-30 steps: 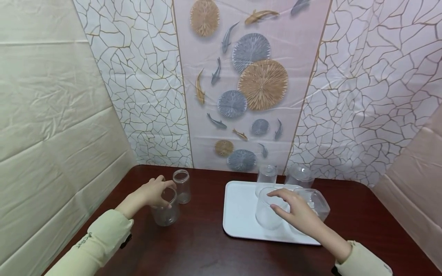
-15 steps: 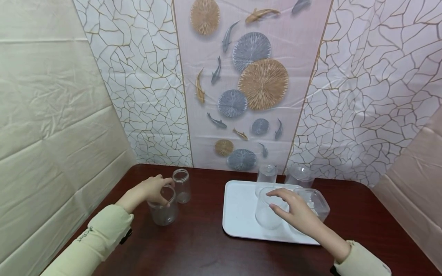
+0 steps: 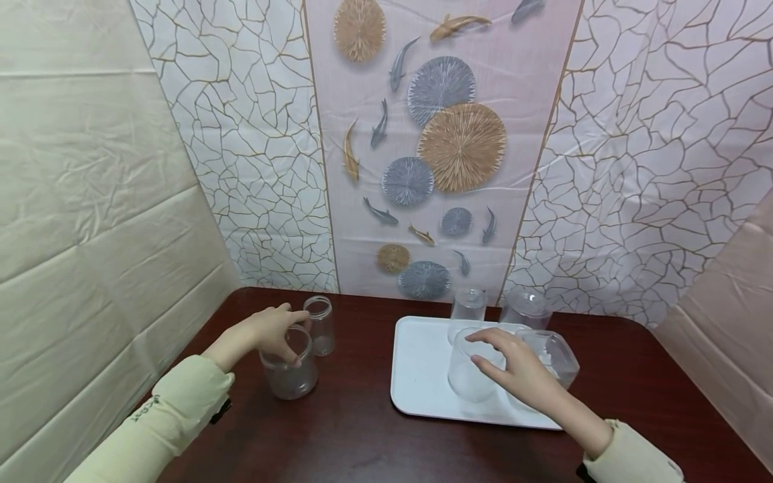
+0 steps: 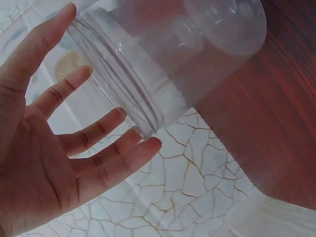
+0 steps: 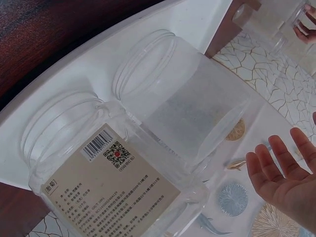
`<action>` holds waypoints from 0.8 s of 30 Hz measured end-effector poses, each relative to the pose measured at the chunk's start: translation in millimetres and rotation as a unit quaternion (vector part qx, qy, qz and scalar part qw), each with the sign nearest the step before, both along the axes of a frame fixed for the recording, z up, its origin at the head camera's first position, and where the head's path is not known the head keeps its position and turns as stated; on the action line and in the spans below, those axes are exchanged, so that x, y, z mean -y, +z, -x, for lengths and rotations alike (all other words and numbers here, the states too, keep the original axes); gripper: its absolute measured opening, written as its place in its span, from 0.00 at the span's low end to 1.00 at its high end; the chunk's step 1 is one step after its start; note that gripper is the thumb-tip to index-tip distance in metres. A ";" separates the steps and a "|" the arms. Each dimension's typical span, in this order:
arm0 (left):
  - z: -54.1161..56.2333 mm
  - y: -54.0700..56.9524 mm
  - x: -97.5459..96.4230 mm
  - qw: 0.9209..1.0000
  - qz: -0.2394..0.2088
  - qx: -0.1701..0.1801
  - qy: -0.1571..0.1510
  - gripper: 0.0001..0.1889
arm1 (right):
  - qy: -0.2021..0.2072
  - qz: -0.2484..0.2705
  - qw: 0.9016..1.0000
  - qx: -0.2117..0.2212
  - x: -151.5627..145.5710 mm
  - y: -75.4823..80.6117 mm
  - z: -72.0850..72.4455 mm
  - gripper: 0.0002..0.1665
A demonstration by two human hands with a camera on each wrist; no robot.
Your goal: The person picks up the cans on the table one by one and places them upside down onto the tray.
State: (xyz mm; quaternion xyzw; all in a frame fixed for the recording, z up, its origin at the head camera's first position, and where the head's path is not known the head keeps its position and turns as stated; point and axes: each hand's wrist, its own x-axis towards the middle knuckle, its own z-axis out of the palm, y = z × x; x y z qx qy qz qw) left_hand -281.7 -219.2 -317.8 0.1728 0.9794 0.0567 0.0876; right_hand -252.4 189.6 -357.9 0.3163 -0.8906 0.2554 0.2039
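In the head view my left hand (image 3: pixel 274 332) holds a wide clear plastic jar (image 3: pixel 292 382) by its rim, mouth up. The left wrist view shows the thumb and fingertips spread around the threaded mouth of this jar (image 4: pixel 187 74). A slimmer clear jar (image 3: pixel 325 335) stands upright just behind it. My right hand (image 3: pixel 519 369) hovers over the white tray (image 3: pixel 417 376), fingers loosely bent and holding nothing. Beneath and beside it, a clear jar (image 3: pixel 468 379) stands mouth down on the tray. In the right wrist view the right hand (image 5: pixel 291 182) shows apart from that jar (image 5: pixel 192 94).
A square jar (image 3: pixel 561 362) with a printed label (image 5: pixel 108 187) stands mouth down on the tray's right side. Two more clear jars, a narrow one (image 3: pixel 468 305) and a wide one (image 3: pixel 528 308), stand at the tray's back. A patterned cloth wall (image 3: pixel 404 221) rises behind the dark red table (image 3: pixel 362 436).
The left hand and its jar shifted slightly left, then back right and a little nearer. The right hand and the jars on the tray stayed put.
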 end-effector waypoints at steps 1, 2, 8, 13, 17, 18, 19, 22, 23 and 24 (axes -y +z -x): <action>-0.1 0.7 -1.5 1.000 -0.004 0.000 -0.003 0.31 | -0.001 0.001 1.000 0.000 0.0 0.6 -0.2 0.14; -0.3 1.5 -3.0 1.000 -0.008 0.001 -0.007 0.30 | -0.001 0.002 1.000 0.002 0.0 1.3 -0.4 0.14; -2.1 4.8 -12.7 0.998 -0.048 0.021 -0.042 0.29 | -0.007 0.002 1.000 0.022 -0.1 3.9 -1.6 0.15; -3.1 8.4 -21.2 0.995 -0.069 0.023 -0.064 0.29 | -0.012 0.004 0.999 0.030 -1.3 5.7 -2.1 0.15; -2.9 12.2 -25.3 0.991 -0.097 0.020 -0.087 0.29 | -0.014 0.010 1.000 0.021 -2.0 6.3 -1.6 0.15; -2.5 12.7 -25.8 0.990 -0.106 0.020 -0.092 0.29 | -0.015 0.010 1.000 0.019 -2.1 6.6 -1.6 0.15; -2.1 12.9 -26.1 0.988 -0.116 0.020 -0.095 0.29 | -0.015 0.011 1.000 0.018 -2.4 6.9 -1.7 0.15; 0.4 11.5 -25.9 0.983 -0.147 0.020 -0.105 0.29 | -0.016 0.013 1.000 0.019 -2.9 7.0 -1.8 0.15; 1.4 11.1 -26.0 0.982 -0.158 0.019 -0.107 0.29 | -0.016 0.014 1.000 0.020 -3.0 6.9 -1.7 0.15; 2.2 10.7 -26.1 0.980 -0.169 0.018 -0.107 0.29 | -0.017 0.016 1.000 0.022 -3.0 6.6 -1.5 0.15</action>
